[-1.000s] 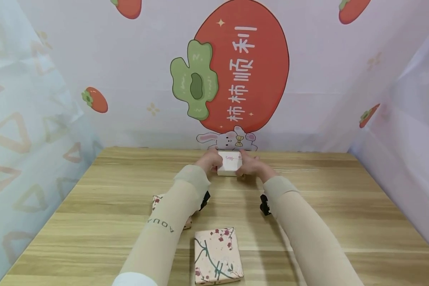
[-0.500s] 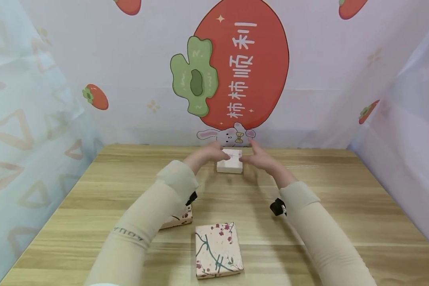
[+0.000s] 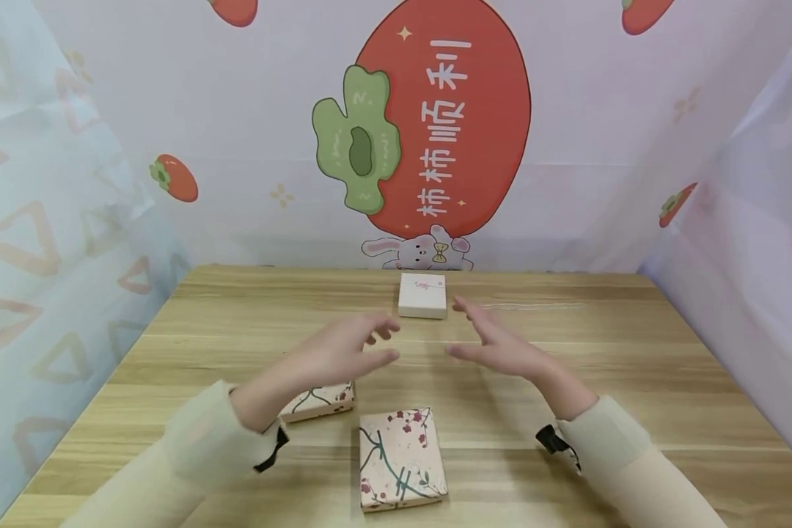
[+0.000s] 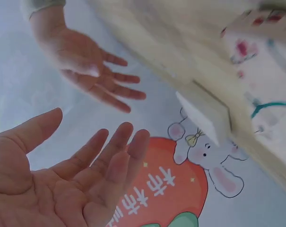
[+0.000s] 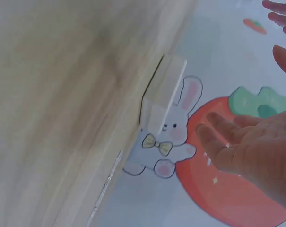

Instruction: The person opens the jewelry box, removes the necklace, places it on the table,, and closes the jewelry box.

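Note:
A small white box with a faint pink print rests at the table's back edge. My left hand is raised above the table, in front of the box and to its left, fingers loosely spread and holding nothing. On the other side my right hand hovers empty, its fingers extended toward the left one. Both palms face each other in the left wrist view, where the box shows apart from them. Nearer stands a flat pink floral box. A second floral box lies to its left, partly hidden by my left hand.
A thin pale string lies on the wooden table to the right of the white box. A backdrop with a big red persimmon rises behind the table's far edge. Fabric walls flank both sides.
Both hands have let go of the white box and drawn back toward me, moving apart. The white box stays at the back edge. More of the second floral box was hidden earlier.

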`<control>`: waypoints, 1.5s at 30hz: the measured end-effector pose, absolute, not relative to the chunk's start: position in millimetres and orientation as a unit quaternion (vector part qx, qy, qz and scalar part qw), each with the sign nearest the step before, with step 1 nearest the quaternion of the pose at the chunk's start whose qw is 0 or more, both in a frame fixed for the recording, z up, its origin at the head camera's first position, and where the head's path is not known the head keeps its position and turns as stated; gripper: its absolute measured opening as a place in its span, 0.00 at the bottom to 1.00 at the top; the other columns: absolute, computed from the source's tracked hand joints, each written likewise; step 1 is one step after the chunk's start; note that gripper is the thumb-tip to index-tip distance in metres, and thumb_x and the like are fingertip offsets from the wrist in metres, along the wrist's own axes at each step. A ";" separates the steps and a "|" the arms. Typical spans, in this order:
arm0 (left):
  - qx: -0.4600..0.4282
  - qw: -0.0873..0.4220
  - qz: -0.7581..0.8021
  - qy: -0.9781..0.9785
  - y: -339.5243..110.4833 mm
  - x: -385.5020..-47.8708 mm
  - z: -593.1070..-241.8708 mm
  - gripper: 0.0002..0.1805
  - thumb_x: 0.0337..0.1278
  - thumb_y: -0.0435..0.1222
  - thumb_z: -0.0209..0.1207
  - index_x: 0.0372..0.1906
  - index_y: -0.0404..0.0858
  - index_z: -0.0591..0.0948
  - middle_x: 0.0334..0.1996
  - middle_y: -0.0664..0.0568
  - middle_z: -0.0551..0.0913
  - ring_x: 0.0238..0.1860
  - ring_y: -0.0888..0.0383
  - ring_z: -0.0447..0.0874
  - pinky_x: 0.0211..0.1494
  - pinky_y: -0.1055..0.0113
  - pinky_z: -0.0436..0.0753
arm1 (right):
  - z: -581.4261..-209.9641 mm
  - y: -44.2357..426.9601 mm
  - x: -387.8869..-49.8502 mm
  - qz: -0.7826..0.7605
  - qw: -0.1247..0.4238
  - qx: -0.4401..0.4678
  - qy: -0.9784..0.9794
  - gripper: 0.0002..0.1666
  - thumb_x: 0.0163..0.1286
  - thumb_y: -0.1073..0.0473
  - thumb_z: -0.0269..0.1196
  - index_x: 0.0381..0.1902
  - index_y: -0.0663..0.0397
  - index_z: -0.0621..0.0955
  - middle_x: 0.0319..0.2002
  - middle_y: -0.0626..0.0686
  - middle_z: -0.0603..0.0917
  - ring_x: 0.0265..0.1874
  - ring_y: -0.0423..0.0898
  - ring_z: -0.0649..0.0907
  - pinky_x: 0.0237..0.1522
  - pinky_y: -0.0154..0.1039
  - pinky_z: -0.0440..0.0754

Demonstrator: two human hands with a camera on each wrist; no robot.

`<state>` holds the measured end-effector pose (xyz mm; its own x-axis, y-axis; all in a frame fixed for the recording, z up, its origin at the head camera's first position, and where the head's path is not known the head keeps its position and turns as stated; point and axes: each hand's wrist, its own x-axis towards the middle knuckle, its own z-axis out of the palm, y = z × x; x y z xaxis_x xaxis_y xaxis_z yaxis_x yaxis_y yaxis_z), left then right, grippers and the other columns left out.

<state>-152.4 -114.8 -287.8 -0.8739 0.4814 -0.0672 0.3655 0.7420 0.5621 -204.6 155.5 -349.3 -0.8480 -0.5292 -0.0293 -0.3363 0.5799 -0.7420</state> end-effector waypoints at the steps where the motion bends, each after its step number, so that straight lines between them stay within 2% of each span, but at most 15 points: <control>1: 0.234 0.102 0.274 0.927 -117.4 -145.0 -291.1 0.24 0.67 0.44 0.60 0.63 0.38 0.76 0.58 0.46 0.82 0.58 0.48 0.80 0.61 0.51 0.80 | -350.2 154.1 -199.2 -0.384 0.128 -0.251 0.879 0.52 0.70 0.48 0.64 0.80 0.55 0.48 0.76 0.61 0.57 0.74 0.66 0.57 0.71 0.70 0.57; 8: 0.269 0.117 0.260 0.920 -130.6 -106.7 -319.8 0.32 0.63 0.48 0.63 0.67 0.37 0.72 0.63 0.45 0.78 0.58 0.48 0.81 0.66 0.48 0.76 | -357.1 144.2 -165.3 -0.361 0.150 -0.292 0.873 0.53 0.68 0.47 0.66 0.79 0.52 0.51 0.77 0.58 0.58 0.75 0.60 0.56 0.71 0.67 0.58; 12: 0.288 0.124 0.236 0.920 -133.4 -93.2 -334.4 0.37 0.59 0.53 0.65 0.68 0.37 0.71 0.65 0.46 0.76 0.64 0.49 0.76 0.68 0.48 0.74 | -361.9 139.7 -150.3 -0.335 0.168 -0.311 0.873 0.54 0.65 0.42 0.67 0.79 0.51 0.53 0.77 0.56 0.58 0.75 0.58 0.58 0.71 0.65 0.61; 17: 0.309 0.135 0.201 0.920 -133.1 -86.8 -350.5 0.46 0.54 0.61 0.64 0.71 0.38 0.68 0.67 0.48 0.74 0.67 0.50 0.73 0.69 0.50 0.74 | -367.8 133.9 -136.8 -0.310 0.194 -0.335 0.868 0.61 0.59 0.37 0.70 0.78 0.55 0.53 0.76 0.57 0.58 0.74 0.58 0.59 0.72 0.63 0.61; 22: 0.309 0.149 0.184 0.921 -133.2 -84.8 -360.7 0.53 0.48 0.66 0.64 0.74 0.40 0.63 0.69 0.51 0.71 0.67 0.52 0.71 0.68 0.51 0.75 | -372.0 128.3 -126.5 -0.264 0.211 -0.369 0.866 0.68 0.49 0.34 0.75 0.78 0.56 0.54 0.75 0.53 0.61 0.70 0.52 0.63 0.70 0.58 0.67; 29: 0.317 0.163 0.130 0.925 -134.0 -83.3 -366.2 0.68 0.33 0.71 0.69 0.77 0.38 0.57 0.69 0.51 0.69 0.64 0.52 0.70 0.64 0.56 0.78 | -377.6 122.0 -121.5 -0.224 0.213 -0.398 0.864 0.71 0.45 0.32 0.76 0.76 0.55 0.55 0.73 0.49 0.63 0.67 0.47 0.64 0.70 0.51 0.69; 32: 0.323 0.158 0.117 0.926 -133.7 -82.7 -366.5 0.69 0.30 0.70 0.71 0.77 0.38 0.57 0.68 0.52 0.70 0.60 0.56 0.70 0.62 0.59 0.78 | -379.0 120.6 -120.7 -0.214 0.223 -0.402 0.862 0.72 0.44 0.31 0.76 0.77 0.55 0.54 0.73 0.48 0.62 0.67 0.46 0.63 0.70 0.49 0.69; 36: 0.321 0.165 0.122 0.925 -133.0 -83.7 -365.8 0.68 0.30 0.68 0.72 0.76 0.37 0.57 0.67 0.51 0.71 0.61 0.56 0.69 0.63 0.60 0.78 | -378.0 118.6 -121.5 -0.196 0.230 -0.408 0.862 0.73 0.44 0.31 0.77 0.76 0.57 0.53 0.72 0.49 0.61 0.68 0.46 0.62 0.70 0.46 0.69; 45: 0.320 0.208 0.138 0.914 -131.8 -91.9 -360.9 0.67 0.32 0.65 0.74 0.76 0.37 0.57 0.67 0.47 0.69 0.66 0.52 0.68 0.68 0.54 0.74 | -379.1 114.9 -126.0 -0.199 0.209 -0.433 0.854 0.64 0.41 0.39 0.80 0.69 0.55 0.60 0.58 0.44 0.66 0.57 0.38 0.65 0.64 0.34 0.71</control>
